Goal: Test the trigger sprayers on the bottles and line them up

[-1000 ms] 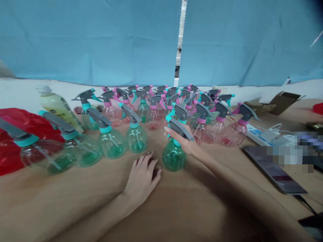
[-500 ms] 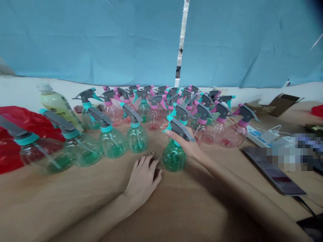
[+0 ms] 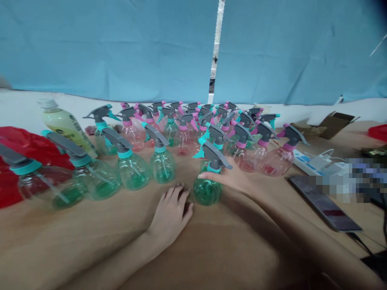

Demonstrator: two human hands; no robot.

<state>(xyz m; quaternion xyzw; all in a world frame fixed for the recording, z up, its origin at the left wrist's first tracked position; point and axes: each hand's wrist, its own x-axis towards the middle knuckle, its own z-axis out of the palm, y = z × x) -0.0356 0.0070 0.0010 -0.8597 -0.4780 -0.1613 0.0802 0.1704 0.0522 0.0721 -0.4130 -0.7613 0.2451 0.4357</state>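
A green spray bottle (image 3: 207, 192) with a grey trigger head and turquoise collar stands upright on the table in front of me. My right hand (image 3: 233, 176) grips its upper body from the right. The thumb lies across the front, and the other fingers are hidden behind the bottle. Just left of it, my left hand (image 3: 169, 211) rests palm down on the wood, fingers spread and holding nothing. Another green spray bottle (image 3: 162, 167) stands beyond the left fingertips, with several similar ones in a row to its left.
Pink and green spray bottles crowd the back, including a pink one (image 3: 278, 161). At left are a red plastic bag (image 3: 33, 147) and a tilted drink bottle (image 3: 68, 125). A phone (image 3: 325, 205), power strip (image 3: 308, 161) and small cardboard box (image 3: 335, 124) lie at right on the table (image 3: 193, 249).
My right hand has slid down from the bottle's neck and trigger head to its body. The bottle and my left hand stay in place. The view has shifted slightly.
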